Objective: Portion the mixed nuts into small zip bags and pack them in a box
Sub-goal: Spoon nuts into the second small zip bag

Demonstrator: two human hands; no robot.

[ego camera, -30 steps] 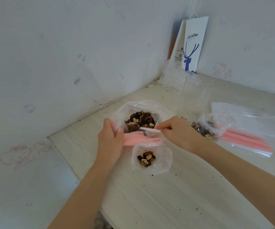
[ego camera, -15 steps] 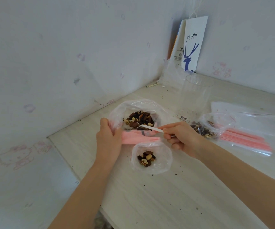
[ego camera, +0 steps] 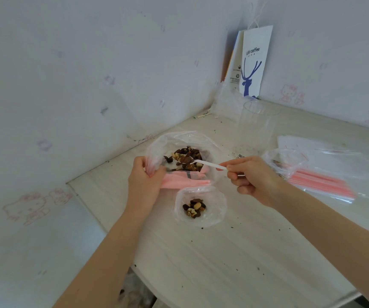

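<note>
Here the left hand [ego camera: 144, 183] is gripping the big nut bag's [ego camera: 179, 143] rim, its fingers curled on it, while the right hand [ego camera: 253, 178] is pinching a white spoon [ego camera: 203, 162] whose bowl is sitting among the nuts [ego camera: 186, 157]; a small zip bag [ego camera: 201, 207] holding a few nuts is lying on the bench [ego camera: 223, 263] just beside it.

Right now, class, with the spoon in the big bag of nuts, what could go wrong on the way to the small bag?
1. The spoon looks heaped; nuts may roll off onto the table crossing the rim of the big bag.
2. The small bag lies unheld; its limp mouth could fold or shift as nuts land.
</note>
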